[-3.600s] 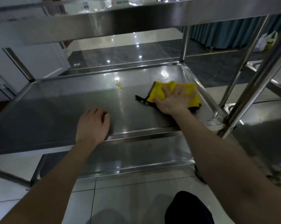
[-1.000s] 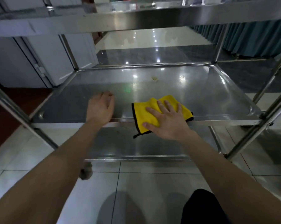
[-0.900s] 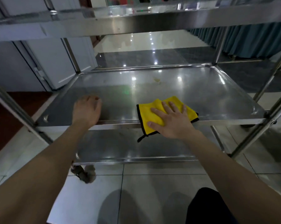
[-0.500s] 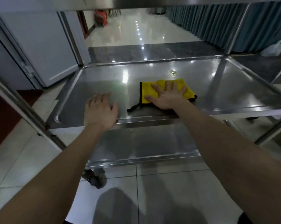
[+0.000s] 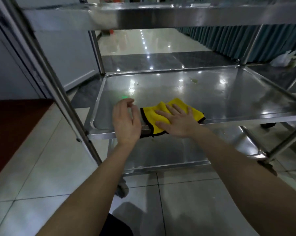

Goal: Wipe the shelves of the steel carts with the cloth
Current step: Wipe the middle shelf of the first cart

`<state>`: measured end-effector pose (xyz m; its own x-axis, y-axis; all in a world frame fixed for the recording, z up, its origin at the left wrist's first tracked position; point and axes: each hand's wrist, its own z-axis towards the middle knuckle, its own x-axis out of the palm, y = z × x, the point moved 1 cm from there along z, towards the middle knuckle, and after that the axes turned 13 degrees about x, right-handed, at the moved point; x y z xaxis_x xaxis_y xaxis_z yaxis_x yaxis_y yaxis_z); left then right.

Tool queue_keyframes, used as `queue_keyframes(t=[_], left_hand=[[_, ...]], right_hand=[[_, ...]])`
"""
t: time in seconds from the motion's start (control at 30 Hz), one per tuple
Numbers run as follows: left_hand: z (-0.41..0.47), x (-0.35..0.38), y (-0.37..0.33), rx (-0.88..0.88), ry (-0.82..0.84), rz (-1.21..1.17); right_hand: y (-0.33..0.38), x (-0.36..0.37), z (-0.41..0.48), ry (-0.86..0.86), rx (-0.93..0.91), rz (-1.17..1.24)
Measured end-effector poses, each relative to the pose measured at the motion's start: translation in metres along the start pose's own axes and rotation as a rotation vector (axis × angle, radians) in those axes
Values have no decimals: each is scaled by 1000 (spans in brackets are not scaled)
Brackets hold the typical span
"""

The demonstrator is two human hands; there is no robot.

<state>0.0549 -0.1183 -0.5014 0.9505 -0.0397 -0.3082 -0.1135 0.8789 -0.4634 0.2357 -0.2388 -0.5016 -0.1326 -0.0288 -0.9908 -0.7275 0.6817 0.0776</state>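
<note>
A yellow cloth with black trim lies at the front edge of the steel cart's middle shelf, one corner hanging over the rim. My right hand presses flat on the cloth with spread fingers. Just left of the cloth, my left hand hovers over the shelf's front rim, fingers loosely curled and holding nothing. A small yellowish smear sits on the shelf farther back.
The top shelf overhangs close above. The bottom shelf lies below, over a tiled floor. An upright post runs down at left, another at right. Blue curtains and a white bag are at back right.
My right hand has pulled the cloth back from mid-shelf to the front edge. My left hand has lifted off the rim and its fingers have curled.
</note>
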Motion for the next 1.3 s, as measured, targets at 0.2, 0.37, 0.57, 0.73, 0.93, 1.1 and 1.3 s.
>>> queue_keyframes(t=[0.2,0.37,0.57,0.73,0.93,1.1,1.3], left_hand=[[-48,-86,56,14,-361,179],[-11,-111,86,-243,-219,24],[-9,-102,107,-315,-192,51],[-2,-100,117,-322,-187,53],[-3,-97,121,-352,-176,55],[1,-101,117,-382,-126,20],[8,-114,110,-466,-3,-2]], right_hand=[[14,1,12,41,65,5],[61,2,43,48,81,-11],[146,-3,101,73,-21,-28],[214,3,99,70,-171,-39],[207,13,45,59,-337,24],[180,6,2,-100,-485,-31],[193,-37,-39,-80,-483,61]])
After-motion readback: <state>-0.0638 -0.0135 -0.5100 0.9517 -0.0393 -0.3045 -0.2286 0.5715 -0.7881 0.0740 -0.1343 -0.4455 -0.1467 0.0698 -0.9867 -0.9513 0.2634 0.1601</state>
